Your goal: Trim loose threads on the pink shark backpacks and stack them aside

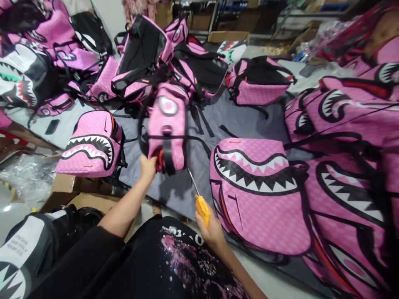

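Observation:
My left hand (147, 169) is closed on the lower left edge of a pink bag (167, 124) with black trim and a white eye patch, near a red-lined part. Its fingers are partly hidden behind the bag, which looks slightly blurred. My right hand (209, 226) grips a yellow-handled tool (202, 211) that looks like a screwdriver. The tool's thin metal shaft points up and left, its dark tip close to the bag's lower right corner. Right of the tool lies a pink backpack (258, 216) with a shark-mouth print. Another pink shark-mouth backpack (90, 133) stands to the left.
More pink and black backpacks (143, 50) are heaped at the back of the grey-covered table (174, 193). Others (346, 182) crowd the right side. A dark phone-like object (52, 126) lies at left. Cardboard boxes (90, 201) and a black-and-white backpack (28, 245) stand below. Another person (377, 41) is at upper right.

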The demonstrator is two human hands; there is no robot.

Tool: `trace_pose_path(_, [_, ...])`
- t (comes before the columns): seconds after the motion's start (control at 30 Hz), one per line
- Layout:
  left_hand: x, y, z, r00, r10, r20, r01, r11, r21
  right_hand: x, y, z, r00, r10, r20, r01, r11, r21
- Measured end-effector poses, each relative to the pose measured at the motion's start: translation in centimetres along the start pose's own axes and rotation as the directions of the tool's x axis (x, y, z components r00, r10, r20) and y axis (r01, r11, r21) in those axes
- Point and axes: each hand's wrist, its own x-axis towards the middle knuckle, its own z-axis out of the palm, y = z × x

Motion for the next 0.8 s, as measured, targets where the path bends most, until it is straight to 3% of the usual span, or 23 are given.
trace_pose_path(0.07, [-3.2, -0.7, -0.4, 0.994, -0.091, 0.057, 0.090, 0.996, 0.007, 1.5, -1.8, -0.4, 0.997, -0.068, 0.045, 0.068, 0.998, -0.006])
trace_pose_path(0.13, [-7.4, -2.1, -1.2, 0.971, -0.140, 0.192, 0.123, 0.988, 0.096, 2.9, -2.9, -0.5, 0.988, -0.107, 0.109, 0.111, 0.993, -0.039])
trace_pose_path(0.2, [-11.2, -3.3, -2.7, 0.905, -0.159, 0.394, 0.078, 0.973, 0.215, 3.8, -3.2, -0.5, 0.977, -0.048, 0.206, 0.076, 0.988, -0.133])
trace_pose_path(0.27, [-13.0, -3.8, -4.7, 0.815, -0.183, 0.550, 0.001, 0.949, 0.314, 4.2, -2.7, -0.4, 0.947, 0.114, 0.300, -0.024, 0.957, -0.289])
trace_pose_path(0.3, [-12.9, -3.8, -5.8, 0.788, -0.194, 0.584, -0.034, 0.934, 0.357, 4.1, -2.3, -0.4, 0.922, 0.205, 0.329, -0.074, 0.926, -0.371])
trace_pose_path(0.33, [-12.2, -3.6, -6.7, 0.800, -0.185, 0.570, -0.071, 0.915, 0.397, 4.1, -2.1, -0.4, 0.893, 0.291, 0.343, -0.115, 0.885, -0.452])
trace_pose_path(0.4, [-9.4, -3.3, -7.4, 0.873, -0.092, 0.480, -0.169, 0.865, 0.472, 4.0, -2.2, -1.0, 0.850, 0.415, 0.324, -0.160, 0.790, -0.592])
trace_pose_path(0.43, [-7.6, -3.3, -7.1, 0.879, -0.019, 0.476, -0.262, 0.814, 0.518, 4.1, -2.5, -1.5, 0.837, 0.458, 0.298, -0.171, 0.737, -0.654])
trace_pose_path(0.47, [-5.9, -3.4, -6.3, 0.847, 0.028, 0.532, -0.369, 0.750, 0.549, 4.4, -3.0, -2.2, 0.829, 0.491, 0.266, -0.176, 0.681, -0.710])
trace_pose_path(0.5, [-4.4, -3.5, -5.2, 0.784, 0.024, 0.621, -0.468, 0.679, 0.565, 4.8, -3.6, -2.9, 0.826, 0.514, 0.232, -0.177, 0.627, -0.759])
trace_pose_path(0.57, [-2.4, -4.1, -2.5, 0.608, -0.159, 0.778, -0.589, 0.567, 0.576, 6.2, -4.7, -4.5, 0.830, 0.535, 0.157, -0.183, 0.526, -0.830])
trace_pose_path(0.6, [-2.0, -4.5, -1.2, 0.532, -0.276, 0.801, -0.615, 0.524, 0.589, 7.1, -5.0, -5.3, 0.841, 0.527, 0.123, -0.189, 0.499, -0.845])
trace_pose_path(0.63, [-1.8, -4.8, -0.1, 0.484, -0.369, 0.793, -0.624, 0.491, 0.609, 8.1, -5.2, -6.0, 0.845, 0.524, 0.107, -0.212, 0.512, -0.832])
trace_pose_path(0.67, [-1.8, -5.1, 0.6, 0.466, -0.423, 0.777, -0.619, 0.471, 0.628, 9.1, -5.1, -6.7, 0.835, 0.538, 0.118, -0.248, 0.559, -0.791])
trace_pose_path(0.73, [-2.2, -5.6, 1.1, 0.490, -0.409, 0.770, -0.591, 0.493, 0.638, 10.4, -4.4, -7.5, 0.780, 0.587, 0.215, -0.334, 0.682, -0.651])
trace_pose_path(0.8, [-3.0, -5.8, 0.8, 0.526, -0.318, 0.788, -0.542, 0.589, 0.599, 10.6, -3.1, -7.6, 0.680, 0.615, 0.398, -0.448, 0.779, -0.438])
